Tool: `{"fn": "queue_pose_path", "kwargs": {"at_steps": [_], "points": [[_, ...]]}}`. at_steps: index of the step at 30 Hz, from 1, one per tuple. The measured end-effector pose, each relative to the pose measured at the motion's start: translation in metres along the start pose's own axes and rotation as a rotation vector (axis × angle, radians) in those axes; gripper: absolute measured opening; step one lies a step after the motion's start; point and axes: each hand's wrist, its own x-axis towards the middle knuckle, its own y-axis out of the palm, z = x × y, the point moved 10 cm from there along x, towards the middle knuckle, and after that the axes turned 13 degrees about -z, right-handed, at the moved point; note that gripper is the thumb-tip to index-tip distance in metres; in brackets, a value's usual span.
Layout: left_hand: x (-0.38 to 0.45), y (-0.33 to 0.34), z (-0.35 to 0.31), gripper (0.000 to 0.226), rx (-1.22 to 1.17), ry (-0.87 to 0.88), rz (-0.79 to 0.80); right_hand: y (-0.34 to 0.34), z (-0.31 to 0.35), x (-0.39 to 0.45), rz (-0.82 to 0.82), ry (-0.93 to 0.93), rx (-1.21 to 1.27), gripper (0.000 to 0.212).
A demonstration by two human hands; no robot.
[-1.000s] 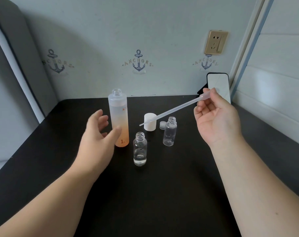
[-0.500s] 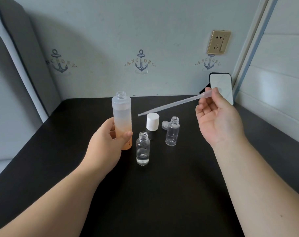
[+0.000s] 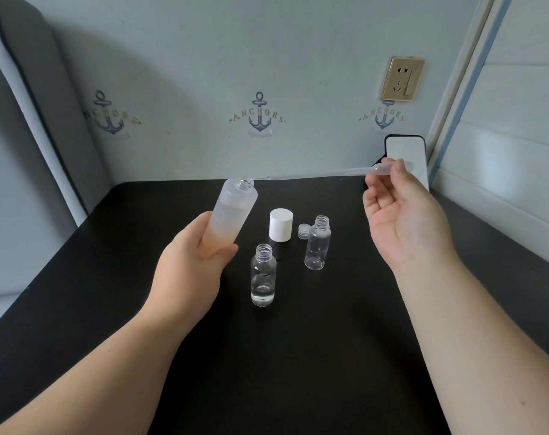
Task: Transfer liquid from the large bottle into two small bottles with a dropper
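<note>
My left hand [image 3: 191,271] grips the base of the large frosted bottle [image 3: 232,211], lifted off the black table [image 3: 266,372] and tilted to the right, its uncapped neck pointing up-right. My right hand [image 3: 401,224] pinches the bulb of a clear plastic dropper [image 3: 323,175], held almost level, with its tip at the large bottle's mouth. A small clear bottle [image 3: 263,274] with a little liquid at its bottom stands in front. A second small bottle [image 3: 317,243] stands uncapped to its right and looks empty.
A white cap [image 3: 281,225] and a small clear cap [image 3: 303,230] sit on the table between the bottles. A phone [image 3: 406,152] leans against the back wall at the right. Walls close the table at the back and right.
My left hand closed on the large bottle, lifted it and tilted it to the right. My right hand raised the dropper and levelled it until its tip met the bottle's mouth.
</note>
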Motion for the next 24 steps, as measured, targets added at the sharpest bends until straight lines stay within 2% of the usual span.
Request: {"fn": "queue_pose_path", "kwargs": {"at_steps": [4, 9, 14, 24], "points": [[0.001, -0.003, -0.002, 0.023, 0.044, 0.048, -0.016, 0.001, 0.007, 0.001, 0.009, -0.046, -0.022, 0.011], [-0.001, -0.004, -0.008, 0.038, 0.138, 0.121, -0.034, 0.002, 0.014, 0.001, 0.017, -0.114, -0.083, 0.016], [-0.003, -0.003, -0.014, 0.044, 0.183, 0.196, -0.043, 0.011, 0.009, -0.005, 0.091, -0.119, -0.150, 0.022], [-0.004, -0.001, -0.014, 0.049, 0.203, 0.201, -0.041, 0.023, -0.006, -0.017, 0.203, -0.121, -0.252, 0.018]]}}
